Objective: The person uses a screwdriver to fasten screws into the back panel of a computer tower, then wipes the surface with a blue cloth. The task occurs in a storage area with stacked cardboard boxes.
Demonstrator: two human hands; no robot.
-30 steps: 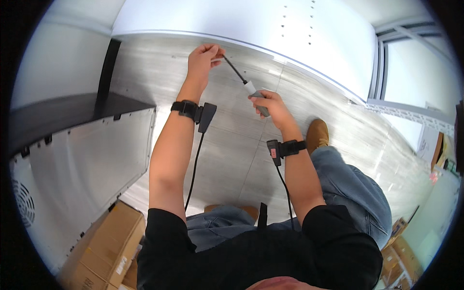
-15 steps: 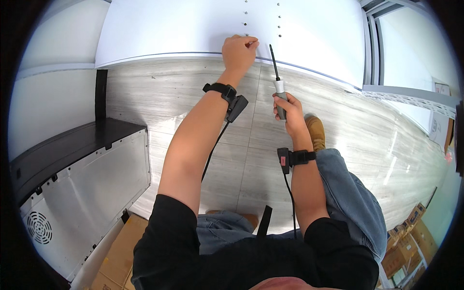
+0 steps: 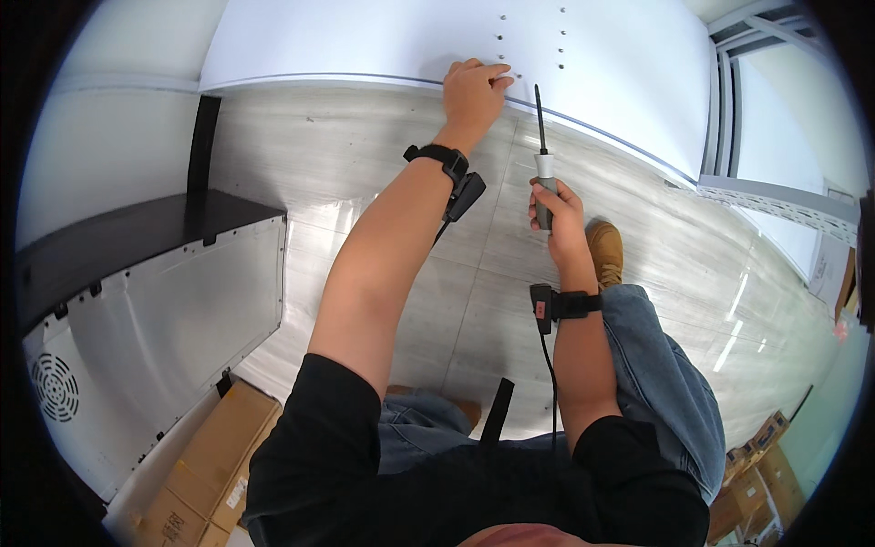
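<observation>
My right hand [image 3: 558, 207] is wrapped round the grey grip of a screwdriver [image 3: 544, 167], whose dark shaft points up toward the white panel's edge. Over the front of the white panel [image 3: 346, 41], my left hand [image 3: 474, 96] has its thumb and forefinger slightly parted. Just beyond those fingertips lies a small screw [image 3: 519, 76], seemingly loose from the fingers. Several more small screws stand in two rows on the panel, a left row [image 3: 499, 37] and a right row [image 3: 562, 33]. Too small to make out is whether they sit in holes.
On the left is a metal cabinet [image 3: 196, 305] with a black top and a round vent. Cardboard boxes [image 3: 205, 456] are beside it, and others [image 3: 747, 492] at the lower right. A grey metal frame [image 3: 775, 202] borders the panel's right side. My shoe [image 3: 603, 251] rests on the tiled floor.
A small screw now shows by my left fingertips, where the thumb and forefinger were pinched before. The view has turned slightly. My right hand keeps its hold on the screwdriver.
</observation>
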